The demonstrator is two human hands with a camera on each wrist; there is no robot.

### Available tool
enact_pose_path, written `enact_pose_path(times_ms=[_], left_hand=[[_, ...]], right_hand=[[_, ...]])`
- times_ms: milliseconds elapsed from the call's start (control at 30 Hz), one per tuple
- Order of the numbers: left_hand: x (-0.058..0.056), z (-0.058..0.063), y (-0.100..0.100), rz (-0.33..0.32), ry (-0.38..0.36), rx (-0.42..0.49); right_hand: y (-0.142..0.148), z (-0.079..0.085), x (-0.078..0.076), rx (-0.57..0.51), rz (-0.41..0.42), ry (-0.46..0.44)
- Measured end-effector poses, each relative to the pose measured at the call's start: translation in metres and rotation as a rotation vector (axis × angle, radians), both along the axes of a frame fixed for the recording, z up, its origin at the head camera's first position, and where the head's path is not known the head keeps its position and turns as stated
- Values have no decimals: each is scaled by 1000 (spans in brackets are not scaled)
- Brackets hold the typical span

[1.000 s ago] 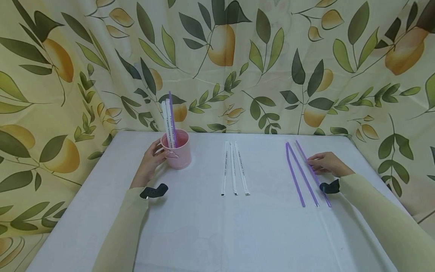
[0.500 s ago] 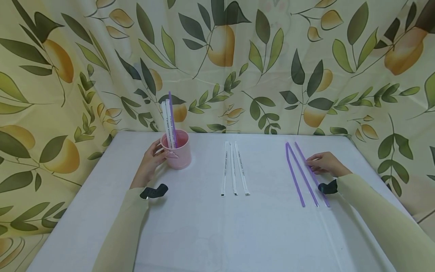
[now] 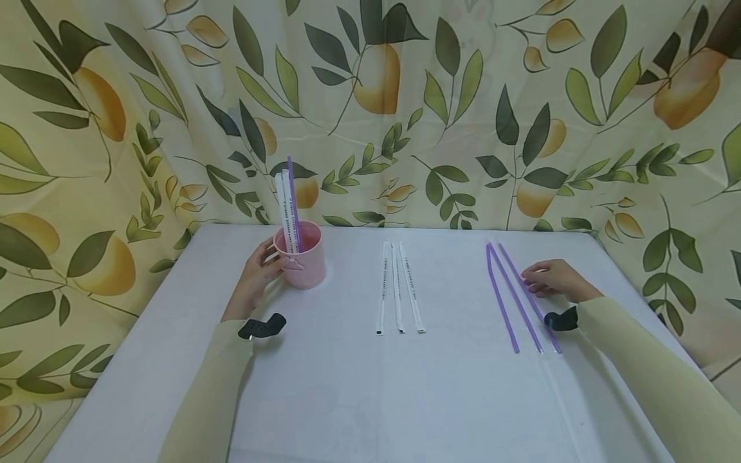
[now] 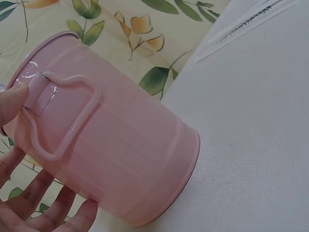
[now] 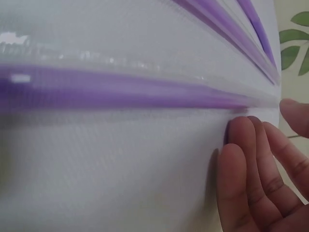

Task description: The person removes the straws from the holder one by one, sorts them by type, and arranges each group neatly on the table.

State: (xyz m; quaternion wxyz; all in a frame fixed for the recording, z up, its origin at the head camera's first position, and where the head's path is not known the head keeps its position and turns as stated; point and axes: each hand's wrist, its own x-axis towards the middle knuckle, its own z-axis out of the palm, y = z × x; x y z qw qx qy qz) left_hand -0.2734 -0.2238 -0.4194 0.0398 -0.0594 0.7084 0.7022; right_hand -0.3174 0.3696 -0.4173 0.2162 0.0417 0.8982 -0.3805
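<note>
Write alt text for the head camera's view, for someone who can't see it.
A person's left hand holds a pink cup containing white and purple straws, while the right hand is beside three purple straws on a white table. Three printed white straws lie between the hands. A fruit-print cloth hangs behind.

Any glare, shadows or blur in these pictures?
Head: a shadow beside the pale yellow right sleeve, on the white tabletop; left wrist: small glints on the glossy pink cylindrical cup near its looped handle; right wrist: the nearest thin purple straw is blurred, glare dotting its clear plastic wrapper.
</note>
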Motion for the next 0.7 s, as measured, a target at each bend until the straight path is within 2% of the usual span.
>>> enact_pose_path(times_ms=[267, 600, 700], left_hand=[[1, -1, 0, -20, 25, 9], [2, 2, -1, -37, 31, 1], [3, 3, -2, -41, 26, -7]], right_hand=[[8, 2, 4, 31, 76, 0], [15, 10, 7, -55, 66, 100], [16, 14, 6, -51, 67, 119]])
